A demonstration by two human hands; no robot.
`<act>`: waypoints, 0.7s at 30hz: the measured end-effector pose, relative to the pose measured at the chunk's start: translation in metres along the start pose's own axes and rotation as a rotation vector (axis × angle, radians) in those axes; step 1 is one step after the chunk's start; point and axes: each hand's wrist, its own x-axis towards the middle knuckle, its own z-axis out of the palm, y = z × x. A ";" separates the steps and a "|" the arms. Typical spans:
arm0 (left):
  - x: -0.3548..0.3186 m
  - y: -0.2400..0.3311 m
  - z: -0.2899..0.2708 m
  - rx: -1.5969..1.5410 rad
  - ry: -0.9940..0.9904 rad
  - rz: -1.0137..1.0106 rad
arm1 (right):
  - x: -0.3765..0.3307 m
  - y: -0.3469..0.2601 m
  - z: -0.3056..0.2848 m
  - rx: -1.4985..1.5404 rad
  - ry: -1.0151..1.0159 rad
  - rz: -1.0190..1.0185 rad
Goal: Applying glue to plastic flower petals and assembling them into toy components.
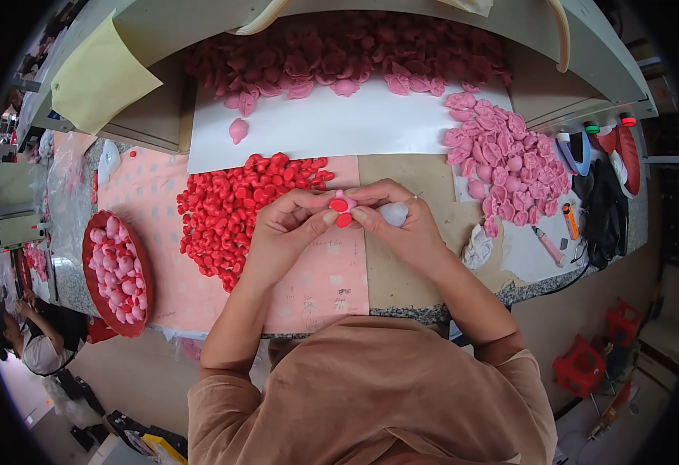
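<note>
In front of me, my left hand (284,232) and my right hand (411,236) meet with pinched fingertips. Between them is a small pink rubbery piece (344,195) with red oval parts (343,220) at its lower side. My fingers cover much of it, so I cannot tell how the parts join. Tucked in my right hand is a small translucent squeeze bottle (393,213), its thin needle tip pointing up to the right. Glossy red pieces (235,209) lie heaped just left of my left hand, on a pink patterned sheet (169,279).
Pink hollow pieces pile up right (510,167) and under the back shelf (332,54). One pink piece (238,130) lies apart on white paper. A red bowl (89,271) of pink-and-red pieces stands left. An orange cutter (570,222) and a tube (548,246) lie right.
</note>
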 end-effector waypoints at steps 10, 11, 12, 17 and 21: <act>0.000 -0.001 0.001 -0.002 0.003 0.016 | 0.000 0.002 0.000 -0.018 0.003 -0.018; 0.000 -0.001 0.001 -0.002 0.003 0.015 | 0.000 0.003 0.000 -0.004 0.004 -0.024; 0.001 -0.001 0.000 0.013 0.008 0.000 | 0.000 0.004 0.000 0.010 0.005 -0.029; 0.001 0.002 -0.001 0.052 0.022 -0.063 | 0.001 0.003 0.000 0.009 0.009 0.013; 0.006 0.002 0.000 -0.068 -0.044 -0.107 | 0.001 -0.003 -0.005 0.072 -0.011 0.090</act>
